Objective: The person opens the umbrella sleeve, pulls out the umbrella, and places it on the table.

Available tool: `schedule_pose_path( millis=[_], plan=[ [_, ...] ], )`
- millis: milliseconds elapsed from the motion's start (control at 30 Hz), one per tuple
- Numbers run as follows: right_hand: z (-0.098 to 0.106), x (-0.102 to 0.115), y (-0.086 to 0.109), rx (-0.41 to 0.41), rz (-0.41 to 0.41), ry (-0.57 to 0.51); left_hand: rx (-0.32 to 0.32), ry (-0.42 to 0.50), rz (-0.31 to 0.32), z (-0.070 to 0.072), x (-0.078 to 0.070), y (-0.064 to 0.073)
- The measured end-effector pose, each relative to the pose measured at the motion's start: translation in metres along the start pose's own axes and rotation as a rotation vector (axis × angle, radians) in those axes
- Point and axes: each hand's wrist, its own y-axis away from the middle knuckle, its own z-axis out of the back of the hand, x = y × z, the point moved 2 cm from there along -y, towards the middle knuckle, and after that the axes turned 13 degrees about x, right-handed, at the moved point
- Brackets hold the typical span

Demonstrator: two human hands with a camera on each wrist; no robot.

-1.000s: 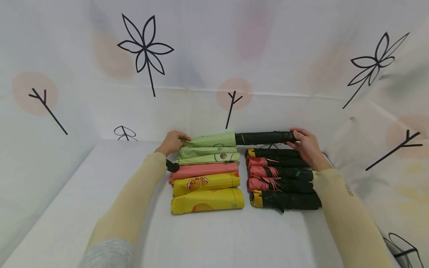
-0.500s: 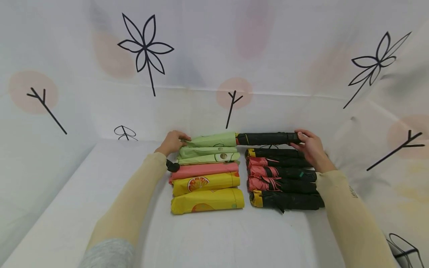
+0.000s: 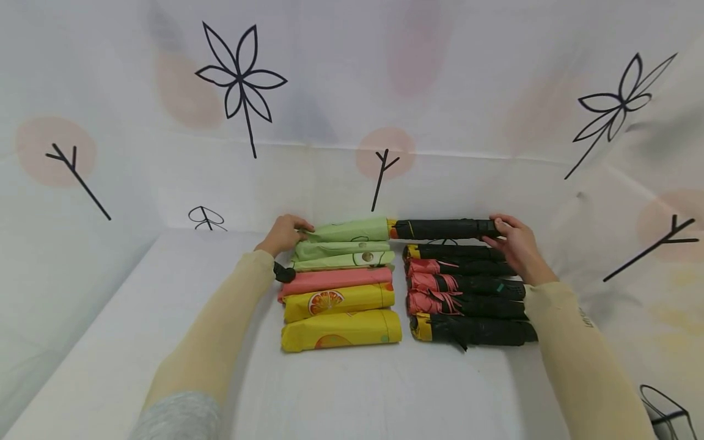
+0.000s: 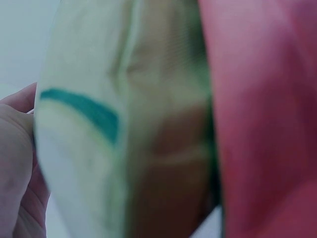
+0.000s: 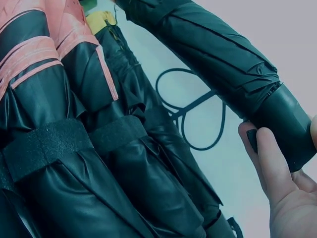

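Note:
At the back of the table my left hand [image 3: 285,234] pinches the left end of a pale green umbrella sleeve [image 3: 346,230]. A folded black umbrella [image 3: 440,229] lies in line with it, its yellow-and-red-edged end right at the sleeve's mouth. My right hand [image 3: 516,244] grips the umbrella's far right end; in the right wrist view its fingers [image 5: 275,158] close round the black handle [image 5: 285,124]. The left wrist view shows the green sleeve [image 4: 94,69] close up, blurred, with part of my left hand [image 4: 15,163] behind its edge.
In front of the held sleeve lies a column of sleeves: two green ones [image 3: 341,260], a pink one [image 3: 335,280] and two yellow ones [image 3: 341,330] with orange prints. To the right, several folded black umbrellas [image 3: 473,330] with pink or yellow ends form another column. A patterned white cloth [image 3: 330,91] rises behind.
My right hand has moved a little to the right with the black umbrella, and its yellow-and-red end has come out of the green sleeve. My left hand holds its place.

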Motion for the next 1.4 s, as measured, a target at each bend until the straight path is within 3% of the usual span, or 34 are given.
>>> schedule_pose_path(
  millis=[667, 1033, 1400],
  plan=[
    [0.015, 0.004, 0.009, 0.021, 0.012, -0.014, -0.006, -0.016, 0.004, -0.001, 0.001, 0.002],
    [0.028, 0.006, 0.014, 0.008, -0.051, -0.003, 0.000, -0.043, -0.007, -0.001, -0.001, 0.001],
    [0.027, 0.001, 0.008, 0.002, -0.070, 0.046, -0.003, -0.057, -0.009, -0.001, -0.002, 0.002]
  ],
)
